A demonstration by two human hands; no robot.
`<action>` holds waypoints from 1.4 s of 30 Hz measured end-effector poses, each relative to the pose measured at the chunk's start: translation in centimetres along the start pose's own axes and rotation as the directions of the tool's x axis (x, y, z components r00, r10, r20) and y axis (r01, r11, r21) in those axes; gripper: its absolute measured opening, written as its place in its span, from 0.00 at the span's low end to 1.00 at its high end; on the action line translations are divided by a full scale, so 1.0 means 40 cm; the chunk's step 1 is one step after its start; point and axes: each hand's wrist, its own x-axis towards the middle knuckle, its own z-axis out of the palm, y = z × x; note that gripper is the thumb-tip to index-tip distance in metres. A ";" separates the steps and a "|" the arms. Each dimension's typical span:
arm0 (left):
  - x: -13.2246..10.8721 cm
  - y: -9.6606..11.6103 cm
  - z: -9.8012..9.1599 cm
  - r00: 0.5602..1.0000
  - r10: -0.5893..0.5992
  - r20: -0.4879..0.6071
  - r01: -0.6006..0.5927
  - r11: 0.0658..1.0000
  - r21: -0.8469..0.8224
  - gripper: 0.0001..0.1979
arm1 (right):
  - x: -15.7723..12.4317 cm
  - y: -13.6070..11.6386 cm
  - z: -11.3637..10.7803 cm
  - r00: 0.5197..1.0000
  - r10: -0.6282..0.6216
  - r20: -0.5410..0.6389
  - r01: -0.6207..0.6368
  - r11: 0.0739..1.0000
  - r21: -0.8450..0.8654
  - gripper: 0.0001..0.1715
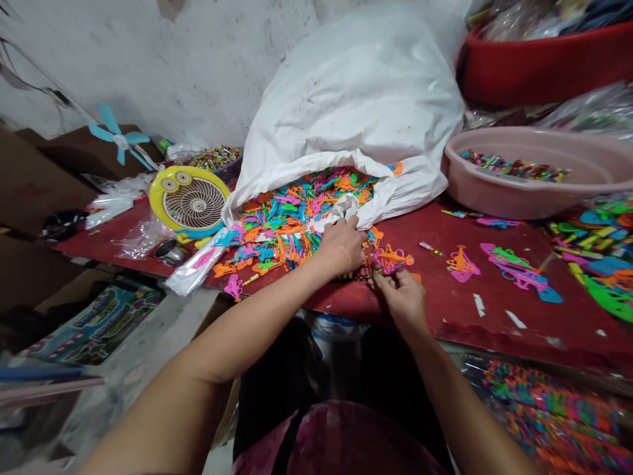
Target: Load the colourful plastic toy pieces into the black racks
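Note:
My left hand (343, 245) is at the mouth of a big white sack (361, 99), its fingers curled down among small colourful plastic pieces (291, 204). What those fingers grip is hidden. Just right of it, my right hand (401, 297) is pinched near the table's front edge, and the small thing at its fingertips is too indistinct to name. Between the hands lies a dark grid-like rack (362, 272), partly covered. Pink and orange plastic pieces (393, 258) lie just beyond my right fingertips. More pieces spill from the sack onto the red table (420, 227).
A yellow cartoon fan (195, 203) and a metal cup (171, 252) stand left. At right are a pink basin (534, 185) of small striped pieces, loose plastic toys (524, 270) and a larger pile (603, 244). A red tub (548, 69) sits behind.

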 end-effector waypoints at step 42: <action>-0.013 -0.025 0.010 0.998 0.041 -0.051 -0.047 0.993 -0.106 0.21 | 0.006 -0.014 0.099 0.962 -0.100 0.252 0.237 0.765 -0.599 0.21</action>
